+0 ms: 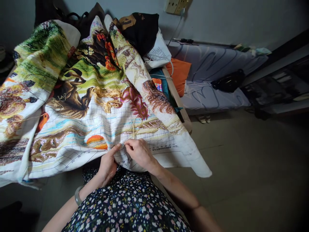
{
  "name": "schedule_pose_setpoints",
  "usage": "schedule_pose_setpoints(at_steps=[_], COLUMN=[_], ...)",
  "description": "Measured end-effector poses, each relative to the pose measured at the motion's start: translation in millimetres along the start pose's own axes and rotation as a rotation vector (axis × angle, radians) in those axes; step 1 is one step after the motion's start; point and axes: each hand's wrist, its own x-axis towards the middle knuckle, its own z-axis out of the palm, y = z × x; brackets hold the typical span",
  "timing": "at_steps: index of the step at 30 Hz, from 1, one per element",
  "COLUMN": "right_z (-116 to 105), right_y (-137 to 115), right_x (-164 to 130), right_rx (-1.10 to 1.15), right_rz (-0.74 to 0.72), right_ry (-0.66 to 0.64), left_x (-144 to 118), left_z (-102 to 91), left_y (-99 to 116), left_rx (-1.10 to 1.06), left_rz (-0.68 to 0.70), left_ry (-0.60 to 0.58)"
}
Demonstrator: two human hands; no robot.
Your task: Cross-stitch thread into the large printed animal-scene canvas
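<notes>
A large cross-stitch cloth (79,106) with horses, trees and a printed grid lies spread over a table and falls onto my lap. My left hand (107,165) grips the cloth's near edge from below, thumb on top. My right hand (139,152) pinches at the cloth right beside the left thumb, apparently on a needle too small to make out. A pale yellow thread (135,128) runs up from the pinch across the grid. A loose tuft of yellow thread (107,96) lies higher on the cloth.
A bed with a grey patterned sheet (207,74), an orange cushion (180,74) and a black bag (228,82) stands at the right. Dark bags (141,30) are piled behind the cloth. A wall socket (176,5) is above. Bare floor (241,161) lies to my right.
</notes>
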Motion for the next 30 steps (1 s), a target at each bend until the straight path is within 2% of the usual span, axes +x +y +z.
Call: schedule_pose_setpoints(at_steps=[4,7,30], right_z=[10.2,15.5,31.8], right_y=[3.8,7.7,5.7], right_x=[-7.8,-10.9,-15.1], right_rx=[0.341,0.483,0.609], right_rz=[0.164,0.192,0.237], right_ry=[-0.022,0.009,0.181], left_x=[-1.9,-2.3,0.6], left_z=[3.3,6.1,4.5], left_y=[2.6,4.0,1.8], left_rx=[0.004,-0.001,-0.008], left_rz=[-0.03,-0.043,-0.138], left_ry=[0.015,0.044,0.059])
